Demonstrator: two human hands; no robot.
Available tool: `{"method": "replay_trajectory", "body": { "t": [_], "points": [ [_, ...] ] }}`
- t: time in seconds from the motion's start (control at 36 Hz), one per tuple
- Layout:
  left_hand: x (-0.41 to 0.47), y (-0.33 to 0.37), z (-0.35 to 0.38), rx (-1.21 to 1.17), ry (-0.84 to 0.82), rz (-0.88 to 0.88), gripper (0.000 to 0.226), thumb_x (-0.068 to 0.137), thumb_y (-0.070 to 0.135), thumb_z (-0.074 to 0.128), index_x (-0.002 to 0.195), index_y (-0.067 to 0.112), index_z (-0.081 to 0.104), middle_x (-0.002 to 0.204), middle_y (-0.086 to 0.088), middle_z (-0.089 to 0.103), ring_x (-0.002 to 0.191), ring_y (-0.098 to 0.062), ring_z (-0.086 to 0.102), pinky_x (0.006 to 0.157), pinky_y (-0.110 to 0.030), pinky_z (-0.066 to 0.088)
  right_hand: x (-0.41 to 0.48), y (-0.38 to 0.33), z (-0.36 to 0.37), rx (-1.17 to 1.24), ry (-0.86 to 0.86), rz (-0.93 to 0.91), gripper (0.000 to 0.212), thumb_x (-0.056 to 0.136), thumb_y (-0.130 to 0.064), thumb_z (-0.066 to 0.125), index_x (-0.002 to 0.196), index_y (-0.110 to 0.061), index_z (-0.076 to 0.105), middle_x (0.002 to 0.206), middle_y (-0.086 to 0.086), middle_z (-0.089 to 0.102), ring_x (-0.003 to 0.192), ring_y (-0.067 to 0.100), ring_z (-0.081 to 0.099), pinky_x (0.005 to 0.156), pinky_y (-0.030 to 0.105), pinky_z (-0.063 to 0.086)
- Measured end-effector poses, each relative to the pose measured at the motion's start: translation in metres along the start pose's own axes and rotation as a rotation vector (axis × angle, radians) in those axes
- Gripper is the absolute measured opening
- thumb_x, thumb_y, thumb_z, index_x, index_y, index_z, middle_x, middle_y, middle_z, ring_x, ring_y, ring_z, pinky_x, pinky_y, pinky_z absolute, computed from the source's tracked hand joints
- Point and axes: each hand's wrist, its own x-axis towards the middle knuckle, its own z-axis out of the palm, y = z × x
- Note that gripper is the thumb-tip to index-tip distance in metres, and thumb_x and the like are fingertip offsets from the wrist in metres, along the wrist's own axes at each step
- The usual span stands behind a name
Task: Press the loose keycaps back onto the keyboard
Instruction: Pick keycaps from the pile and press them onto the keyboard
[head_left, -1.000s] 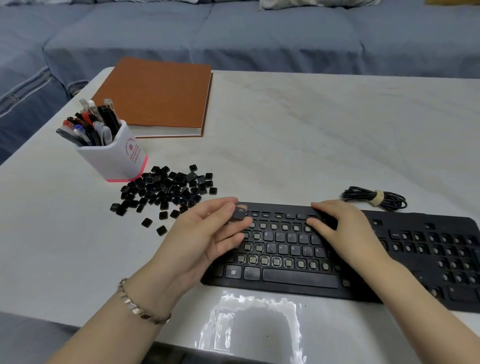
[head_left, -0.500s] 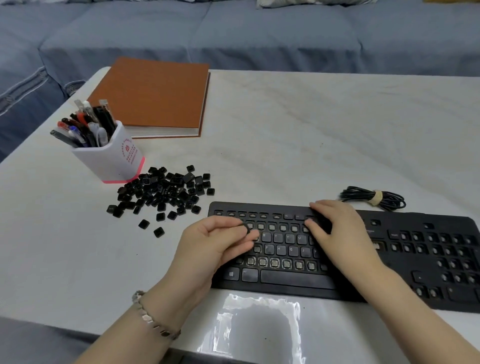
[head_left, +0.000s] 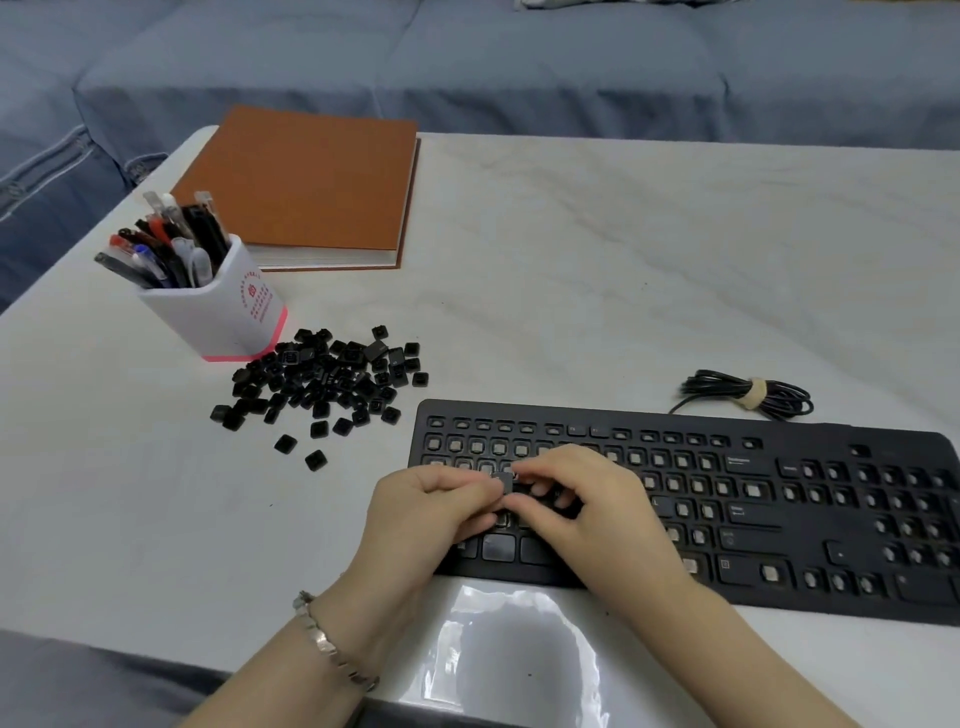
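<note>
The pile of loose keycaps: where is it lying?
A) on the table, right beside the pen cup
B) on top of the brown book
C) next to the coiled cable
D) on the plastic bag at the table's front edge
A: the pile of loose keycaps spreads over the table from the foot of the pen cup towards the far left corner of the keyboard.

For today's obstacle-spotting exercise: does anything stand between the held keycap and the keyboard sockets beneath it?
Nothing visible does. The left hand and right hand pinch the keycap just above the keyboard; their own fingers hide the exact socket below.
</note>
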Motion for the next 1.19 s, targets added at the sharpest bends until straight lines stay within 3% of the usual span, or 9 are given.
{"method": "replay_trajectory", "body": {
  "t": [0.11,0.33,0.42,0.53,0.61,0.69,0.86,1.0,1.19],
  "points": [
    [-0.001,-0.001,-0.003,0.039,-0.051,0.045,0.004,0.074,0.001,0.072,0.070,0.002,0.072,0.070,-0.013,0.071,0.065,-0.014,0.068,0.060,-0.016,0.053,0.001,-0.001,0.000,-0.006,-0.016,-0.015,0.015,0.071,-0.015,0.077,0.085,-0.016,0.071,0.076,-0.005,0.064,0.070,0.005,0.054,0.065,0.013,0.043],
    [-0.001,0.000,-0.010,0.140,-0.151,0.112,0.008,0.077,-0.001,0.068,0.072,0.003,0.072,0.067,-0.011,0.071,0.061,-0.012,0.067,0.061,-0.016,0.053,0.000,-0.003,-0.007,-0.040,-0.116,-0.107,0.018,0.069,-0.010,0.077,0.086,-0.012,0.072,0.073,0.000,0.063,0.075,0.008,0.052,0.068,0.013,0.044],
    [-0.002,0.000,-0.012,0.182,-0.200,0.123,0.008,0.080,0.000,0.066,0.076,0.003,0.072,0.069,-0.012,0.071,0.062,-0.012,0.066,0.060,-0.016,0.053,0.000,-0.002,-0.009,-0.071,-0.151,-0.110,0.018,0.069,-0.011,0.076,0.087,-0.011,0.072,0.072,0.001,0.064,0.065,0.007,0.054,0.067,0.016,0.045],
    [0.004,-0.007,-0.020,0.368,0.000,0.346,0.019,0.078,0.004,0.067,0.074,0.022,0.072,0.072,0.003,0.071,0.067,-0.004,0.063,0.065,-0.011,0.048,-0.005,0.005,-0.013,-0.128,-0.148,-0.059,0.017,0.070,-0.011,0.076,0.086,-0.012,0.071,0.071,-0.004,0.060,0.064,0.004,0.051,0.064,0.017,0.045],
    [0.012,-0.013,-0.033,0.573,0.179,0.535,0.027,0.081,0.010,0.063,0.094,0.034,0.062,0.098,0.020,0.057,0.091,0.006,0.053,0.080,-0.005,0.038,-0.010,0.012,-0.019,-0.183,-0.136,0.040,0.016,0.072,-0.017,0.074,0.088,-0.018,0.070,0.074,-0.016,0.053,0.069,0.001,0.052,0.069,0.020,0.046],
    [0.019,-0.023,-0.043,0.597,0.188,0.537,0.032,0.087,0.017,0.059,0.111,0.036,0.052,0.108,0.029,0.045,0.104,0.004,0.047,0.090,-0.015,0.037,-0.013,0.015,-0.023,-0.212,-0.131,0.077,0.016,0.072,-0.018,0.074,0.087,-0.019,0.070,0.075,-0.019,0.052,0.073,0.002,0.052,0.071,0.023,0.045],
    [0.021,-0.037,-0.050,0.585,0.103,0.575,0.044,0.089,0.017,0.055,0.104,0.057,0.046,0.093,0.027,0.054,0.092,0.003,0.051,0.080,-0.006,0.038,-0.014,0.008,-0.013,-0.251,-0.152,0.068,0.015,0.073,-0.021,0.074,0.088,-0.019,0.072,0.086,-0.010,0.059,0.078,0.007,0.054,0.072,0.030,0.049],
    [0.026,-0.041,-0.052,0.567,0.132,0.581,0.046,0.088,0.018,0.058,0.100,0.061,0.047,0.087,0.028,0.055,0.082,-0.001,0.051,0.077,-0.017,0.041,-0.010,0.005,-0.002,-0.317,-0.195,0.043,0.018,0.080,-0.028,0.067,0.096,-0.022,0.070,0.094,-0.010,0.058,0.090,0.010,0.055,0.076,0.025,0.045],
    [0.026,-0.043,-0.052,0.572,0.130,0.593,0.044,0.088,0.018,0.056,0.103,0.059,0.047,0.086,0.025,0.055,0.083,-0.001,0.051,0.072,-0.006,0.038,-0.007,0.004,0.002,-0.307,-0.181,0.062,0.016,0.079,-0.028,0.068,0.094,-0.022,0.071,0.086,-0.014,0.051,0.082,0.006,0.052,0.074,0.025,0.044]
  ]
}}
